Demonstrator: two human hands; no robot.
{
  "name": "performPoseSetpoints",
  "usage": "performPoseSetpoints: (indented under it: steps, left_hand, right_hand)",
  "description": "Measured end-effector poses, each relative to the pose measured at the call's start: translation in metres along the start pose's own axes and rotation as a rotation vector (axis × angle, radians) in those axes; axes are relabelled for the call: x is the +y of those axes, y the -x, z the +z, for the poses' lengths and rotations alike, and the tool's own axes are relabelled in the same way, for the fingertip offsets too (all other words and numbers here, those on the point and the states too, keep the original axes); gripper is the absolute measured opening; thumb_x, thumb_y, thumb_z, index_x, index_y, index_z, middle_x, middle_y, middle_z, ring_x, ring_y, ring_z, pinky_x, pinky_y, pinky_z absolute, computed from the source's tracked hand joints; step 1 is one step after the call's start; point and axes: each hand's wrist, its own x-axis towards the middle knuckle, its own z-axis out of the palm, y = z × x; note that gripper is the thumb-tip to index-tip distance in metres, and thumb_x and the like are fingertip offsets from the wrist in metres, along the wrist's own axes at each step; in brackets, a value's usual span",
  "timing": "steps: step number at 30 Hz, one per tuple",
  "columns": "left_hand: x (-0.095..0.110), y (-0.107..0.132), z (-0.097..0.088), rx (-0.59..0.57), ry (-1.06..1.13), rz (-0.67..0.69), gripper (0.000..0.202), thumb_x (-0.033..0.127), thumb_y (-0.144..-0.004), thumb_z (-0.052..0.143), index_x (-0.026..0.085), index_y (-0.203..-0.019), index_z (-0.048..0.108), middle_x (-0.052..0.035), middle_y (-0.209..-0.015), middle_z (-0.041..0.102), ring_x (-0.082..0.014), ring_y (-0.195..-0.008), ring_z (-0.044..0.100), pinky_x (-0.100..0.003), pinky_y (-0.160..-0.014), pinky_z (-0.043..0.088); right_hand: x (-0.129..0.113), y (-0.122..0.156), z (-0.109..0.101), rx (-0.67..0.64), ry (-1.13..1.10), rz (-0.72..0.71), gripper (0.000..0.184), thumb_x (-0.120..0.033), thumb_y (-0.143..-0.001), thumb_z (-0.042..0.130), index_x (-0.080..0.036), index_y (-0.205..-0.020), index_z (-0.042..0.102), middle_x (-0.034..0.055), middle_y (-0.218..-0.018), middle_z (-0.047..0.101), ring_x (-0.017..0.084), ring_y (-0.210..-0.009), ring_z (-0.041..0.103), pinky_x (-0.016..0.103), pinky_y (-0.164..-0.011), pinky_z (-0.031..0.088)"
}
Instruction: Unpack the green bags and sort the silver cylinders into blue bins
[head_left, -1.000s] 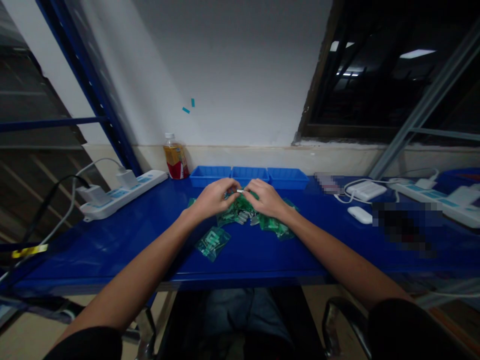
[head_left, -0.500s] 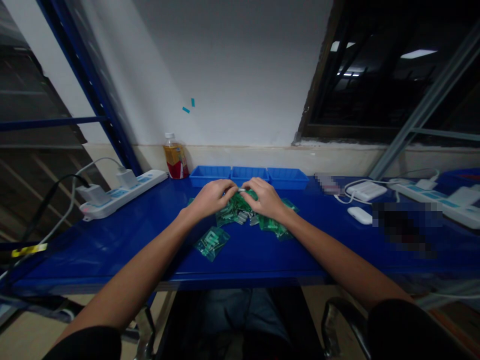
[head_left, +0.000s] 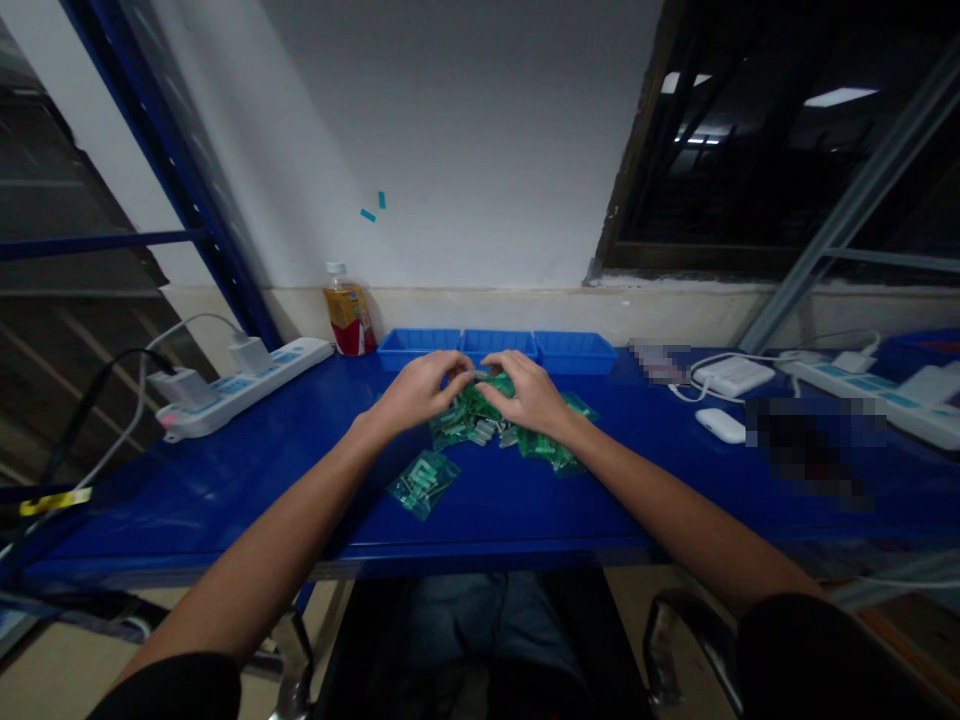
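Above a pile of green plastic packets [head_left: 457, 425] on the blue table, my two hands face each other with curled fingers. My left hand [head_left: 431, 385] is closed at the fingertips on a small pale piece [head_left: 478, 374]. The right hand [head_left: 523, 388] is closed at the other end of that piece. Its kind is too small and blurred to tell. Loose silvery metal parts [head_left: 484, 432] lie under the hands among the packets. One separate green packet [head_left: 424, 484] with small parts inside rests nearer the table's front edge.
Three joined blue bins [head_left: 574, 352] stand behind my hands against the wall. A drink bottle [head_left: 349, 312] is to their left. Power strips [head_left: 247, 388] lie at both sides. A white case [head_left: 721, 426] and a white charger with cables [head_left: 731, 377] sit on the right.
My fingertips have shifted slightly, with a little more gap between the left fingers and thumb. The pale piece shows less clearly. The packets and metal parts stay in place.
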Motion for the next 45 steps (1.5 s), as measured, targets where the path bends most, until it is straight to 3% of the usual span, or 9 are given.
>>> performPoseSetpoints:
  steps: [6, 12, 18, 23, 29, 35, 40, 45]
  left_hand:
    - [0.0008, 0.0002, -0.0011, -0.032, -0.022, -0.001, 0.028, 0.03, -0.093, 0.038, 0.014, -0.091, 0.061, -0.0064, -0.085, 0.065, -0.0156, -0.074, 0.058, -0.028, -0.067, 0.042]
    - [0.0001, 0.0018, -0.0031, 0.008, 0.071, 0.009, 0.027, 0.03, -0.088, 0.049, 0.014, -0.11, 0.054, -0.0039, -0.081, 0.064, -0.0142, -0.073, 0.059, -0.025, -0.065, 0.044]
    - [-0.0021, 0.0014, -0.0039, -0.022, 0.034, 0.049, 0.019, 0.028, -0.089, 0.047, 0.015, -0.099, 0.057, -0.0037, -0.082, 0.062, -0.014, -0.074, 0.058, -0.026, -0.068, 0.044]
    - [-0.0038, 0.0017, -0.0055, -0.032, -0.009, 0.035, 0.025, 0.033, -0.092, 0.043, 0.015, -0.098, 0.06, -0.0053, -0.082, 0.064, -0.0143, -0.073, 0.058, -0.026, -0.067, 0.043]
    - [-0.0006, 0.002, -0.0057, -0.06, -0.031, 0.02, 0.031, 0.036, -0.093, 0.04, 0.014, -0.095, 0.063, -0.0065, -0.085, 0.066, -0.0154, -0.075, 0.059, -0.027, -0.068, 0.043]
    - [0.0, 0.0022, -0.0072, -0.01, 0.05, 0.026, 0.028, 0.031, -0.088, 0.05, 0.015, -0.11, 0.055, -0.0028, -0.078, 0.063, -0.0134, -0.071, 0.058, -0.024, -0.064, 0.044]
    - [0.0002, 0.0026, -0.0067, -0.008, 0.036, 0.061, 0.021, 0.031, -0.089, 0.048, 0.015, -0.098, 0.057, -0.003, -0.078, 0.062, -0.0131, -0.07, 0.057, -0.025, -0.065, 0.043]
    - [0.0017, 0.0019, -0.0071, -0.028, -0.012, 0.031, 0.026, 0.033, -0.092, 0.042, 0.014, -0.093, 0.06, -0.0047, -0.08, 0.065, -0.0144, -0.071, 0.058, -0.026, -0.066, 0.043]
  right_hand:
    - [-0.0013, 0.0, 0.0002, -0.028, 0.047, -0.021, 0.012, -0.028, -0.089, 0.047, -0.02, -0.094, 0.055, 0.0066, -0.088, 0.058, 0.021, -0.086, 0.051, 0.035, -0.077, 0.04]
    - [-0.0032, -0.0009, 0.0006, 0.024, 0.036, 0.002, 0.018, -0.031, -0.092, 0.042, -0.019, -0.087, 0.055, 0.0062, -0.083, 0.058, 0.02, -0.083, 0.052, 0.034, -0.076, 0.04]
    - [-0.0031, -0.0004, 0.0028, -0.012, 0.007, -0.01, 0.018, -0.032, -0.093, 0.04, -0.02, -0.091, 0.054, 0.0061, -0.086, 0.059, 0.02, -0.085, 0.054, 0.034, -0.077, 0.042]
    - [-0.0035, 0.0012, 0.0036, -0.008, -0.018, 0.005, 0.021, -0.032, -0.088, 0.051, -0.022, -0.105, 0.05, 0.0063, -0.092, 0.059, 0.021, -0.088, 0.055, 0.035, -0.079, 0.043]
    - [-0.0048, -0.0003, 0.0023, -0.001, 0.036, -0.025, 0.012, -0.028, -0.09, 0.045, -0.02, -0.095, 0.052, 0.0062, -0.086, 0.058, 0.02, -0.084, 0.054, 0.034, -0.077, 0.042]
    - [-0.0062, -0.0005, 0.0019, 0.015, 0.034, -0.014, 0.016, -0.029, -0.093, 0.041, -0.019, -0.093, 0.053, 0.007, -0.087, 0.058, 0.02, -0.085, 0.053, 0.034, -0.077, 0.041]
    - [-0.0054, -0.0002, 0.003, -0.014, 0.011, -0.005, 0.019, -0.031, -0.094, 0.038, -0.02, -0.09, 0.053, 0.0062, -0.084, 0.057, 0.02, -0.084, 0.053, 0.033, -0.076, 0.04]
    - [-0.0041, 0.0007, 0.0047, 0.015, -0.025, -0.011, 0.019, -0.032, -0.088, 0.051, -0.019, -0.101, 0.051, 0.0065, -0.088, 0.058, 0.021, -0.085, 0.053, 0.034, -0.077, 0.041]
